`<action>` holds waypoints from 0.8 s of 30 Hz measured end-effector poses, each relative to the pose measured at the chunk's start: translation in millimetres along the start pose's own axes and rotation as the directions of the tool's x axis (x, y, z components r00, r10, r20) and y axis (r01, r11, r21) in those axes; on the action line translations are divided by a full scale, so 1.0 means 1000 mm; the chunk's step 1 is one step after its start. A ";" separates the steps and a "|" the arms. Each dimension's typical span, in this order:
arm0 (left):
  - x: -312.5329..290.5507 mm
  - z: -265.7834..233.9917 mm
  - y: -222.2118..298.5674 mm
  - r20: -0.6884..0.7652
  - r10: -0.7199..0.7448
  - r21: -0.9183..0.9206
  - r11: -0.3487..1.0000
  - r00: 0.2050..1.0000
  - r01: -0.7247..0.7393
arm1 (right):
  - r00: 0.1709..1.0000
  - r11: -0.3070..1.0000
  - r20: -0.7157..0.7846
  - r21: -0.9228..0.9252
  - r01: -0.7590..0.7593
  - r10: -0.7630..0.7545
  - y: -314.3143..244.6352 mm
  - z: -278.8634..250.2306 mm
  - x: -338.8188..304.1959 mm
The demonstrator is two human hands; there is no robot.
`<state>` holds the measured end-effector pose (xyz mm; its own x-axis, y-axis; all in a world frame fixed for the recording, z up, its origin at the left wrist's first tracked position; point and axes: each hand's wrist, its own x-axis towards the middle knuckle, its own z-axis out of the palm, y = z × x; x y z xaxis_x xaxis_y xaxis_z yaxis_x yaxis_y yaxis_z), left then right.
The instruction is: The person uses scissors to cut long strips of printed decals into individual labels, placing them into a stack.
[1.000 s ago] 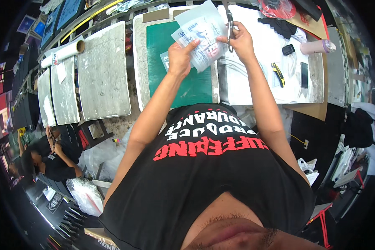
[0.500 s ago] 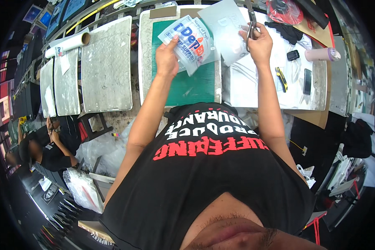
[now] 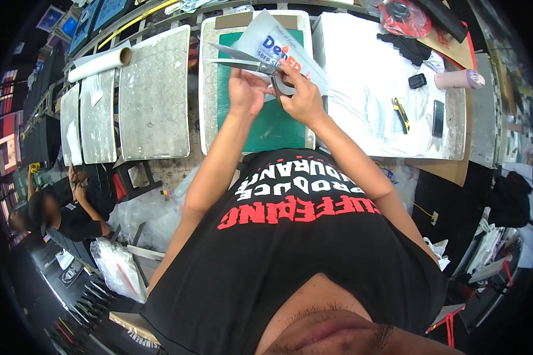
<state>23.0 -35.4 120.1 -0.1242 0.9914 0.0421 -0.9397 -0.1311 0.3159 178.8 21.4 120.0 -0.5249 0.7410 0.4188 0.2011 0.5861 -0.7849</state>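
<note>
My right hand [image 3: 302, 97] is closed around the handles of a pair of scissors [image 3: 267, 68], whose parted blades point left. Behind the blades is a translucent film sheet [image 3: 266, 32] with blue and red-orange print. My left hand [image 3: 246, 96] is curled at the sheet's lower edge, just under the scissors; it seems to grip the film, though its fingertips are partly hidden by the blades. Both hands are above a green cutting mat [image 3: 266, 131], which lies on a pale board.
White cloth [image 3: 352, 89] covers the board on the right. On it are a yellow box cutter [image 3: 401, 114], a phone [image 3: 438, 118], a small black case [image 3: 417, 80] and a pink bottle [image 3: 456, 80]. A film roll [image 3: 98, 66] lies left. A co-worker [image 3: 71, 207] is at lower left.
My right hand has moved left with the scissors to beside my left hand, and the blades have parted. The large translucent sheet at my right hand no longer shows there.
</note>
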 end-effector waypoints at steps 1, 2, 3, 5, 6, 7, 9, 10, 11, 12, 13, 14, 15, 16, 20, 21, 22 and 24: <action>-0.005 0.005 -0.003 -0.004 0.005 0.002 1.000 1.000 -0.005 | 0.999 0.999 0.031 0.029 -0.021 0.020 -0.003 -0.001 0.001; -0.008 0.007 -0.005 -0.108 0.097 0.078 0.993 0.989 -0.089 | 0.997 0.997 0.062 0.055 -0.044 0.041 -0.006 -0.002 0.003; -0.010 0.008 -0.006 -0.203 0.193 0.162 0.973 0.960 -0.162 | 0.997 0.997 0.064 0.057 -0.045 0.041 -0.009 -0.004 0.005; 0.000 -0.001 -0.005 -0.243 0.247 0.237 0.953 0.938 -0.190 | 0.984 0.993 0.164 0.081 -0.086 0.071 -0.018 -0.012 0.011; 0.012 -0.007 -0.001 -0.280 0.297 0.443 0.884 0.913 -0.151 | 0.985 0.988 0.127 0.081 -0.129 0.118 -0.017 -0.015 0.015; 0.024 -0.016 0.002 -0.310 0.350 0.625 0.776 0.884 -0.088 | 0.981 0.981 0.092 0.082 -0.175 0.168 -0.011 -0.017 0.020; 0.050 -0.007 0.022 -0.313 0.158 0.647 0.758 0.937 0.088 | 0.979 0.981 -0.113 0.118 -0.157 0.170 0.010 -0.026 0.031; 0.061 -0.001 0.026 -0.319 0.162 0.644 0.760 0.934 0.088 | 0.962 0.975 -0.220 0.181 -0.125 0.164 0.023 -0.030 0.039; 0.075 0.005 0.028 -0.249 0.123 0.709 0.699 0.961 0.094 | 0.941 0.964 -0.271 0.224 -0.146 0.205 0.027 -0.039 0.047; 0.083 0.010 0.030 -0.181 0.076 0.769 0.633 0.981 0.093 | 0.927 0.942 -0.295 0.307 -0.137 0.231 0.031 -0.050 0.052; 0.089 0.015 0.031 -0.177 0.070 0.768 0.634 0.982 0.094 | 0.913 0.947 -0.327 0.282 -0.151 0.243 0.030 -0.063 0.055; 0.095 0.021 0.033 -0.098 0.040 0.822 0.566 0.994 0.058 | 0.899 0.937 -0.378 0.337 -0.089 0.221 0.036 -0.072 0.055; 0.100 0.023 0.033 -0.020 0.003 0.868 0.496 1.000 0.016 | 0.880 0.922 -0.430 0.386 -0.023 0.202 0.042 -0.081 0.055; 0.102 0.015 0.044 0.049 -0.060 0.908 0.419 0.997 -0.019 | 0.867 0.927 -0.451 0.374 -0.035 0.214 0.044 -0.088 0.053; 0.095 -0.001 0.073 0.171 -0.290 0.898 0.438 0.942 -0.028 | 0.767 0.918 -0.530 0.349 -0.190 0.361 0.064 -0.109 0.021; 0.091 -0.017 0.075 0.052 -0.321 0.950 0.307 0.946 0.052 | 0.742 0.907 -0.537 0.346 -0.240 0.401 0.072 -0.108 0.008; 0.084 -0.036 0.076 0.017 -0.357 0.975 0.215 0.934 0.065 | 0.738 0.906 -0.540 0.349 -0.242 0.405 0.078 -0.104 -0.003; 0.073 -0.088 0.076 -0.070 -0.427 0.978 -0.205 0.902 -0.021 | 0.714 0.850 -0.467 0.359 -0.386 0.522 0.086 -0.095 -0.024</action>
<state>-85.6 27.0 63.8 0.2668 0.9499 -0.1632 0.5074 0.0055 0.8617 287.3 85.3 86.1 0.1159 0.9879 0.1026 0.0769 0.0940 -0.9926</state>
